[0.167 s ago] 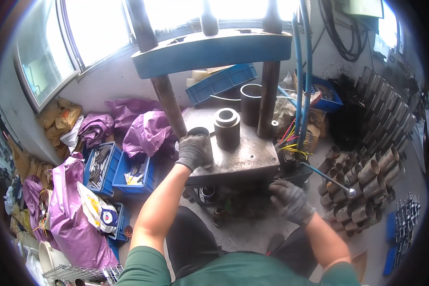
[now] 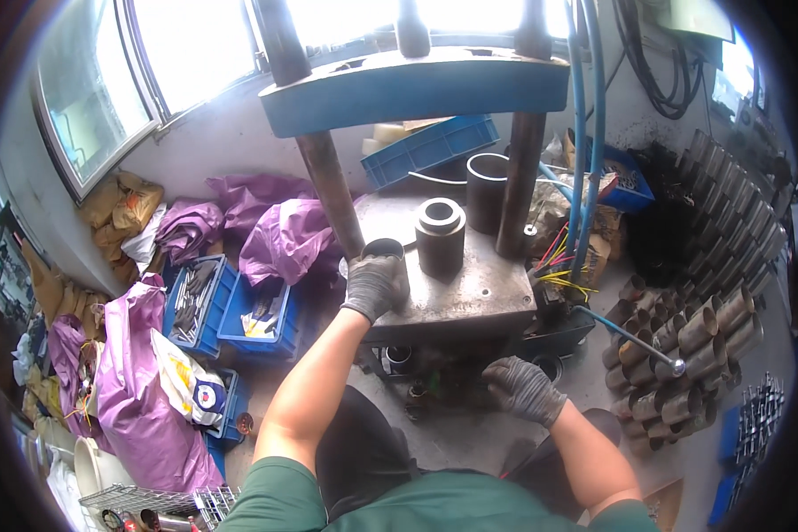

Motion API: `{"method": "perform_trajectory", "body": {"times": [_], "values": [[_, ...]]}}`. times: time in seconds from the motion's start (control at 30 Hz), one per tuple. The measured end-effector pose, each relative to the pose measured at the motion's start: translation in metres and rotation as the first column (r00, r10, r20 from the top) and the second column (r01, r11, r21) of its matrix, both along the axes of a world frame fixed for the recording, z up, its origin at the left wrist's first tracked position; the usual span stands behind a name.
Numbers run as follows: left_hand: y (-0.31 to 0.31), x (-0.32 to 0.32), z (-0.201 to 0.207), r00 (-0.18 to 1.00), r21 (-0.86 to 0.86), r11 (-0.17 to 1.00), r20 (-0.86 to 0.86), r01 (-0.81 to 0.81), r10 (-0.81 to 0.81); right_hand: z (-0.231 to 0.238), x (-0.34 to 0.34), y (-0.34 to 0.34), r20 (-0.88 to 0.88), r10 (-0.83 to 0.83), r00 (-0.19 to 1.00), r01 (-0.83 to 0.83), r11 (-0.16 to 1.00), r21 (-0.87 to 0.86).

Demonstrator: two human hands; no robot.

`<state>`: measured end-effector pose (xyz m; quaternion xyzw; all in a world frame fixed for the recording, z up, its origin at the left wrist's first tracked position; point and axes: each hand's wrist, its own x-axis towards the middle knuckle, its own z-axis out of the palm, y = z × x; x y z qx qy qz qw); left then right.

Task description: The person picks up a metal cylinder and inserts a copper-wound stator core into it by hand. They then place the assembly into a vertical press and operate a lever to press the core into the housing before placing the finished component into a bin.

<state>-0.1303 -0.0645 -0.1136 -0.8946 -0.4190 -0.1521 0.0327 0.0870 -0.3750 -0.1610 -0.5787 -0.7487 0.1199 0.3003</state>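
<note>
My left hand (image 2: 374,285), in a grey knit glove, is wrapped round a short dark metal tube (image 2: 383,246) at the left front of the press table (image 2: 470,306). The tube stands upright, with its open top showing above my fingers. Beside it stands a thicker metal cylinder (image 2: 441,248) with a lighter, stepped ring on top. My right hand (image 2: 525,390), gloved alike, hangs in the air before the table's front edge. Its fingers are loosely bent and apart, and nothing shows in them.
A blue press plate (image 2: 417,96) spans thick steel columns above the table. A larger tube (image 2: 488,191) stands behind. At right, a lever with a ball end (image 2: 678,366) sticks out near stacked metal tubes (image 2: 683,403). Blue bins (image 2: 259,341) and purple sacks (image 2: 288,244) lie left.
The whole view has shifted slightly, so the press sits further right. My right hand has moved left along the table's front. My left hand stays on the tube.
</note>
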Motion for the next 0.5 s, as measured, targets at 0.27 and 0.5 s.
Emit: {"method": "perform_trajectory", "body": {"times": [0.27, 0.5], "values": [[-0.003, 0.017, -0.056, 0.559, -0.003, 0.988, 0.824, -0.155, 0.09, -0.035, -0.002, 0.013, 0.07, 0.208, 0.976, -0.199, 0.973, -0.118], [0.003, 0.014, -0.062, 0.35, -0.202, 0.979, 0.919, 0.017, 0.184, -0.038, -0.014, 0.017, 0.092, 0.27, 0.959, -0.22, 0.905, -0.364]]}}
